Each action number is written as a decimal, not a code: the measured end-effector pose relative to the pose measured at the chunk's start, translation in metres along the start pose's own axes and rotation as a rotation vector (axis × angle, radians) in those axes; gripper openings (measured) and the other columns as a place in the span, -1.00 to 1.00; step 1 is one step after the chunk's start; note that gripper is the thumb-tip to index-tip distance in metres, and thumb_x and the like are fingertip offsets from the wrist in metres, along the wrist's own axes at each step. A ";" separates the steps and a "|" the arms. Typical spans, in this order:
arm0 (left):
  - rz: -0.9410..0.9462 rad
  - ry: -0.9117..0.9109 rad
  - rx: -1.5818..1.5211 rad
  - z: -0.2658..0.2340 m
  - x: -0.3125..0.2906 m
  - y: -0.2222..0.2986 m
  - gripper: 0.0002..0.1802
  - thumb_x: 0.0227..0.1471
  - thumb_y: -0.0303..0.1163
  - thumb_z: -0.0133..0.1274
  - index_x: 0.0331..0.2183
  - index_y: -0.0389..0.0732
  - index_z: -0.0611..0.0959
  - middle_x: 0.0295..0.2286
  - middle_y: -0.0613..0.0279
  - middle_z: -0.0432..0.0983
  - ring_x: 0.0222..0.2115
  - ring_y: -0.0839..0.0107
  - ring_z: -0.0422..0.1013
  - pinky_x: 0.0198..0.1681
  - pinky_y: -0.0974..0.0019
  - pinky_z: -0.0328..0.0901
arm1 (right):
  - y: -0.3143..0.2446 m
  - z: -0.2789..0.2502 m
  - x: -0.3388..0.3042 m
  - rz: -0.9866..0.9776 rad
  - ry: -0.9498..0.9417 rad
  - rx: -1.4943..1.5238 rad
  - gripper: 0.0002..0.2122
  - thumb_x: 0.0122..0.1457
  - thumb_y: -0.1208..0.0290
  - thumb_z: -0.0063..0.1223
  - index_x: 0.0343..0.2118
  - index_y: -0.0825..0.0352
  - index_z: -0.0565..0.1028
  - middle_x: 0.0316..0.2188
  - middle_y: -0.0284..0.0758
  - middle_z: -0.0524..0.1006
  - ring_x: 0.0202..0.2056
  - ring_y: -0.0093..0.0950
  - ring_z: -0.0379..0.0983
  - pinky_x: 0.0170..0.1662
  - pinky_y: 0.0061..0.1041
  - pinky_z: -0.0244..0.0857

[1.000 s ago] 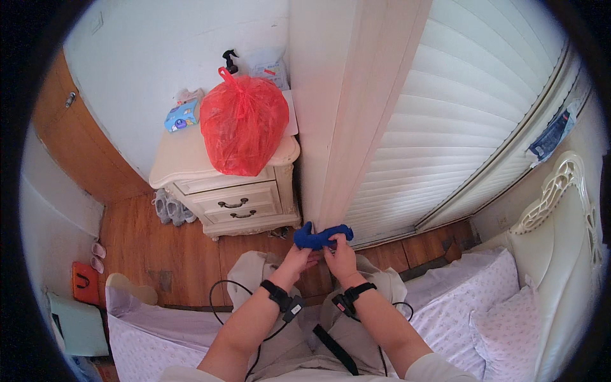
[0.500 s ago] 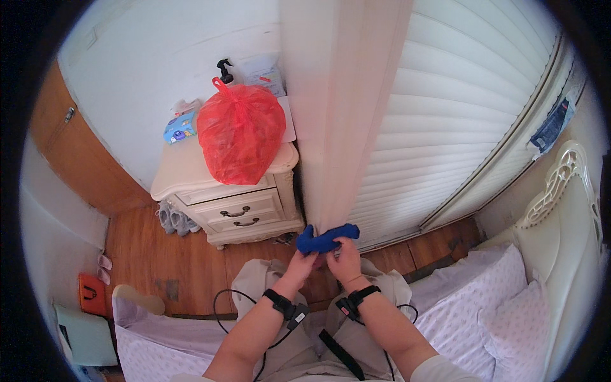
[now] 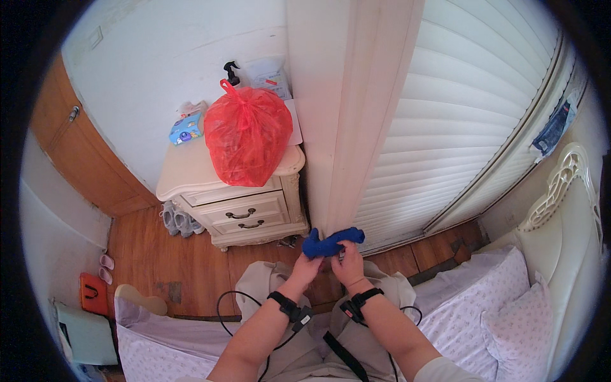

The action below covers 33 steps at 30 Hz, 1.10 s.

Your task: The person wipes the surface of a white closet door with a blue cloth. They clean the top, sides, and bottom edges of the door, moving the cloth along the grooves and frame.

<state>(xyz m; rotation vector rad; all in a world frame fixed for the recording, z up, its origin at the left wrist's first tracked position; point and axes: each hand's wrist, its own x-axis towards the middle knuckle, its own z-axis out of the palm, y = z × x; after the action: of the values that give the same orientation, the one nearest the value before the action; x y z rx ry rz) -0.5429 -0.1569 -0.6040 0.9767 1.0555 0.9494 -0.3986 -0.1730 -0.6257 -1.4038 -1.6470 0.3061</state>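
Observation:
Held out in front of my knees is a dark blue, sock-shaped piece of soft cloth (image 3: 331, 244), bent upward at its left end. My left hand (image 3: 305, 267) grips its underside near that bend, fingers partly hidden beneath the fabric. With fingers closed at the right end, my right hand (image 3: 348, 264) pinches the cloth from below. Both wrists wear black straps with small boxes and cables. I sit with my legs in light beige trousers (image 3: 262, 280).
A cream nightstand (image 3: 197, 175) carries a tied red plastic bag (image 3: 248, 137), a blue tissue pack (image 3: 186, 130) and a black-topped spray bottle (image 3: 231, 71). Grey shoes (image 3: 181, 219) stand beside it. White slatted doors (image 3: 439, 140) rise ahead; a bed with pale patterned bedding (image 3: 445, 305) lies beneath me.
The whole view has shifted slightly, so the room appears a little farther right. Both hands keep their hold on the blue cloth, with barely any change in its shape.

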 end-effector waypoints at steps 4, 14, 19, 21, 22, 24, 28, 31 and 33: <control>0.216 -0.006 0.030 0.001 0.005 -0.007 -0.34 0.08 -0.59 -0.06 0.19 -0.15 0.16 -0.01 0.26 0.31 -0.06 0.48 0.29 0.01 0.44 0.20 | -0.002 0.000 0.000 -0.119 0.047 -0.068 -0.58 -0.12 0.56 0.03 -0.10 0.36 0.29 -0.25 -0.06 0.39 -0.25 -0.13 0.38 -0.16 -0.30 0.29; -0.043 -0.058 0.227 -0.008 0.008 -0.016 -0.36 0.05 -0.54 0.01 0.16 -0.22 0.21 0.04 0.24 0.29 0.02 0.42 0.23 0.11 0.34 0.11 | 0.003 0.002 -0.005 0.068 -0.054 -0.052 -0.58 -0.10 0.57 0.03 -0.10 0.35 0.25 -0.28 -0.06 0.40 -0.29 -0.12 0.40 -0.22 -0.27 0.31; 0.167 -0.033 0.034 -0.004 0.012 -0.025 -0.36 0.04 -0.51 0.03 0.16 -0.20 0.22 -0.02 0.27 0.33 -0.06 0.48 0.26 0.00 0.40 0.19 | 0.002 0.010 -0.010 0.113 -0.025 -0.064 -0.58 -0.12 0.56 0.04 -0.12 0.36 0.25 -0.25 -0.05 0.40 -0.27 -0.09 0.41 -0.22 -0.24 0.31; 0.291 0.011 0.104 -0.006 0.010 -0.021 -0.35 0.03 -0.49 0.04 0.16 -0.17 0.24 -0.08 0.29 0.36 -0.13 0.54 0.30 -0.11 0.46 0.26 | -0.006 0.006 -0.006 0.016 0.012 -0.092 -0.57 -0.11 0.55 0.04 -0.11 0.35 0.25 -0.26 -0.04 0.40 -0.26 -0.07 0.41 -0.21 -0.24 0.31; 0.284 -0.005 0.013 -0.006 0.008 -0.020 -0.36 0.04 -0.49 0.05 0.15 -0.17 0.24 -0.07 0.29 0.36 -0.12 0.54 0.30 -0.08 0.46 0.25 | -0.010 0.004 -0.004 -0.081 0.048 -0.123 -0.57 -0.11 0.55 0.04 -0.10 0.35 0.24 -0.26 -0.03 0.40 -0.26 -0.06 0.40 -0.20 -0.23 0.31; 0.279 -0.024 -0.081 -0.006 0.006 -0.019 -0.36 0.04 -0.48 0.05 0.15 -0.18 0.24 -0.05 0.28 0.35 -0.11 0.53 0.29 -0.06 0.45 0.24 | -0.009 0.002 -0.003 -0.052 0.029 -0.080 -0.57 -0.10 0.55 0.04 -0.10 0.35 0.24 -0.26 -0.02 0.40 -0.25 -0.06 0.40 -0.19 -0.24 0.31; 0.150 -0.051 0.086 -0.003 0.007 -0.023 -0.40 0.07 -0.46 0.02 0.14 -0.24 0.24 -0.03 0.24 0.34 -0.08 0.49 0.29 0.00 0.42 0.20 | 0.004 0.004 -0.008 0.089 -0.038 -0.089 -0.56 -0.10 0.56 0.03 -0.09 0.37 0.19 -0.31 0.02 0.42 -0.28 -0.03 0.41 -0.23 -0.20 0.32; 0.076 -0.028 0.289 -0.021 0.017 -0.047 -0.40 0.05 -0.44 0.02 0.12 -0.28 0.24 -0.04 0.15 0.36 -0.07 0.43 0.31 0.02 0.38 0.19 | -0.001 0.014 -0.012 0.235 -0.138 -0.098 -0.53 -0.09 0.56 0.04 -0.08 0.38 0.15 -0.38 0.03 0.44 -0.35 0.02 0.42 -0.29 -0.15 0.32; 0.088 -0.033 0.454 -0.018 0.017 -0.045 -0.39 0.04 -0.42 0.01 0.12 -0.30 0.24 -0.06 0.10 0.38 -0.07 0.38 0.33 0.01 0.37 0.20 | 0.003 0.014 -0.015 0.269 -0.168 -0.096 -0.52 -0.09 0.56 0.04 -0.07 0.37 0.13 -0.41 0.02 0.45 -0.38 0.04 0.42 -0.32 -0.13 0.32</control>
<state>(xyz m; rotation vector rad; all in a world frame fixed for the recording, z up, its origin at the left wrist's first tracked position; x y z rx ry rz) -0.5501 -0.1505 -0.6545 1.4157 1.2365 0.7737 -0.4083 -0.1798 -0.6428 -1.7164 -1.6234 0.5173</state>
